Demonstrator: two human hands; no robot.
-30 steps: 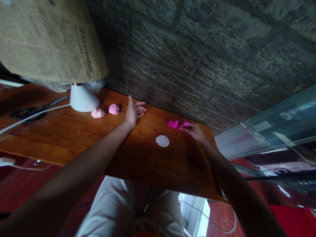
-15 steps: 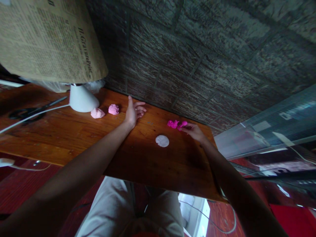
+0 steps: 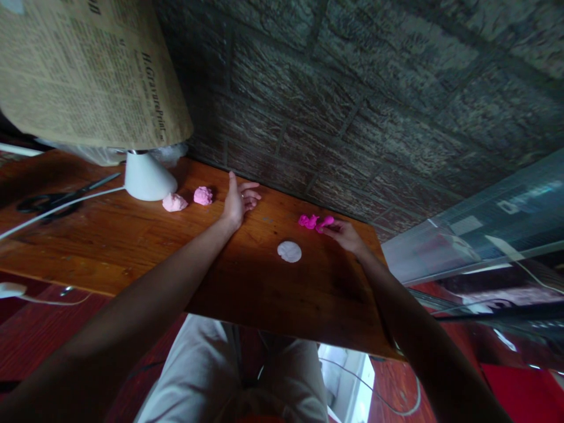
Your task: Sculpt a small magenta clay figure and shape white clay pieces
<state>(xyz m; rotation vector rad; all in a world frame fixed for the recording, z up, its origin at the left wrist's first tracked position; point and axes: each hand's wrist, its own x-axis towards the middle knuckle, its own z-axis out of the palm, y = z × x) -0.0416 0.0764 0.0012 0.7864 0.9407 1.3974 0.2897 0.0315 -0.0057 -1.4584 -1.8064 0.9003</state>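
My left hand (image 3: 238,201) rests on its edge on the wooden table (image 3: 132,247), thumb up and fingers loosely curled, holding nothing. Left of it lie two pale pink clay lumps, one rounder (image 3: 203,195) and one flatter (image 3: 174,202). My right hand (image 3: 346,234) pinches the end of a bright magenta clay piece (image 3: 326,222), which sits beside another magenta lump (image 3: 307,221) near the wall. A flat white clay disc (image 3: 289,251) lies on the table between my hands, closer to me.
A lamp with a white base (image 3: 145,175) and a newsprint shade (image 3: 88,70) stands at the back left. Black scissors (image 3: 48,201) and a white cable (image 3: 53,210) lie left of it. A dark stone-pattern wall (image 3: 352,88) backs the table.
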